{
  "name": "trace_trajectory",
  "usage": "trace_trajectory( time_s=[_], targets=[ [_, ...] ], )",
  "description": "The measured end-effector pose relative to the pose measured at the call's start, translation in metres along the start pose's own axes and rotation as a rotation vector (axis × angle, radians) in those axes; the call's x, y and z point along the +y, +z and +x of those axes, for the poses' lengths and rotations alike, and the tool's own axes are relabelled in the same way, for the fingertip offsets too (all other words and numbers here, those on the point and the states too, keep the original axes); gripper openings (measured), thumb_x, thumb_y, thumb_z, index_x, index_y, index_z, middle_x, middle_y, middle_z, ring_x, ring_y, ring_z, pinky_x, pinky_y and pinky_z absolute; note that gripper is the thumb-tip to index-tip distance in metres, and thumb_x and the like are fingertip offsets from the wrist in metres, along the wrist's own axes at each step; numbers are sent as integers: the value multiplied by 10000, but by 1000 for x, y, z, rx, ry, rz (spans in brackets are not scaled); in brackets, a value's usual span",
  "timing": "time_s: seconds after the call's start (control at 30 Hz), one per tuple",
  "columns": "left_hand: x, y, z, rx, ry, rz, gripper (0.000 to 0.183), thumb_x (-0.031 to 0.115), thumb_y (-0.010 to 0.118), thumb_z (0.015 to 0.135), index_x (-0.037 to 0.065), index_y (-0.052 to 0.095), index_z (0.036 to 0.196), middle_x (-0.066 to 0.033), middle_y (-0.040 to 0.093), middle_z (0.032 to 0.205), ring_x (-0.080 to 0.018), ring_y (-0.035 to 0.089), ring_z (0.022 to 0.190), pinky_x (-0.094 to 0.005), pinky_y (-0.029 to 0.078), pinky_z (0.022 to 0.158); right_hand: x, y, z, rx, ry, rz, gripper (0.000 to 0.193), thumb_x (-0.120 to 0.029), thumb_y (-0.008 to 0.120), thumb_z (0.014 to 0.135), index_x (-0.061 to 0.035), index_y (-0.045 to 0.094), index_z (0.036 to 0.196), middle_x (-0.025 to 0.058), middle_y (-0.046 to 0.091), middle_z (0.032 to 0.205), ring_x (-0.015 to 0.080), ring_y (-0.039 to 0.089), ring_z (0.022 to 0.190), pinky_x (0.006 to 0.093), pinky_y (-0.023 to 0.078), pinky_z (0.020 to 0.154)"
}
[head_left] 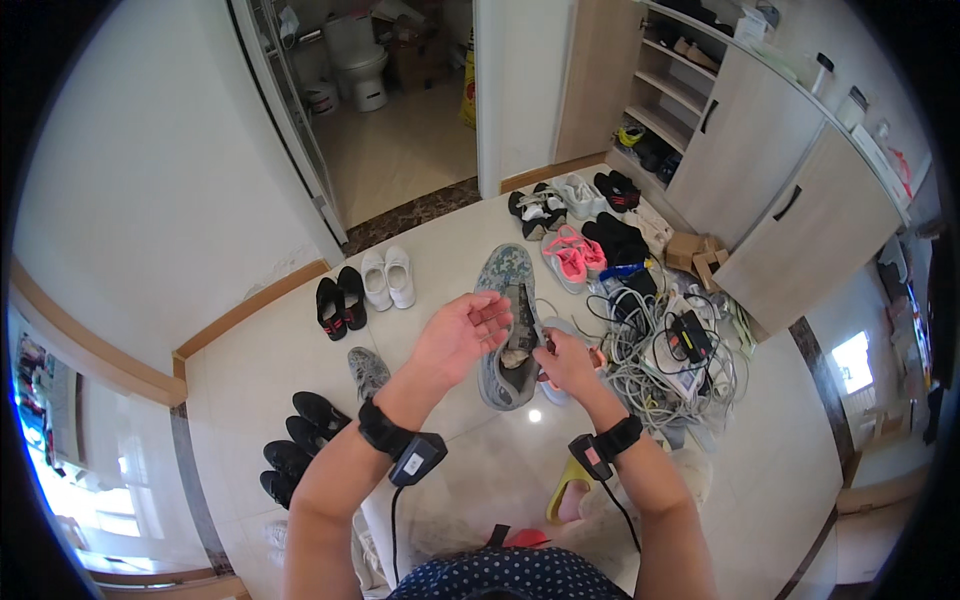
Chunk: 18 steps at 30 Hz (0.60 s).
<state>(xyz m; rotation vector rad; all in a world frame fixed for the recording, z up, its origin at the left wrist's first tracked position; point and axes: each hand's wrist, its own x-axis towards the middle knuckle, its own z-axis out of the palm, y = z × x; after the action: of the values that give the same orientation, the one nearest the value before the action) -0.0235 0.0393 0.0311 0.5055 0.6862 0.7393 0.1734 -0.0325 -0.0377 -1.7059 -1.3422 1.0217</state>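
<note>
A grey-green camouflage shoe (510, 268) hangs in front of me above the floor, its opening facing me and its toe pointing away. My right hand (568, 362) pinches the shoe's right edge between thumb and fingers. On the other side, my left hand (462, 335) has its palm turned up and fingers loosely bent, overlapping the shoe's left edge; it grips nothing that I can see. A similar camouflage shoe (368, 373) lies on the floor to the left, beyond my left forearm. Each wrist wears a black strap with a small box and cable.
White shoes (388, 278) and black shoes (341, 302) stand by the left wall. More black shoes (288, 460) lie nearer. Tangled cables (655, 375) heap on the right, below pink-trimmed shoes (572, 258). An open shoe cabinet (745, 150) lines the back right; a doorway shows a toilet (358, 62).
</note>
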Motion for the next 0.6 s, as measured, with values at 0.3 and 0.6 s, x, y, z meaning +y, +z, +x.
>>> trace_trajectory(
  time_s=[0.3,0.6],
  targets=[
    [-94,-28,19,104,-224,-146,184,132,512,912,27,588,1042,-98,649,1040,-243,622,947,-372,503,823,201,68,-37,-76,257,-147,305,-130,572,780,101,625,973,226,675,757,272,702,625,368,564,548],
    [-116,-28,37,142,-300,60,158,153,527,928,51,591,1030,-72,643,1026,-203,614,959,-345,498,841,333,168,-69,26,571,-160,301,-207,613,790,44,654,951,266,674,904,411,654,911,468,517,834]
  ],
)
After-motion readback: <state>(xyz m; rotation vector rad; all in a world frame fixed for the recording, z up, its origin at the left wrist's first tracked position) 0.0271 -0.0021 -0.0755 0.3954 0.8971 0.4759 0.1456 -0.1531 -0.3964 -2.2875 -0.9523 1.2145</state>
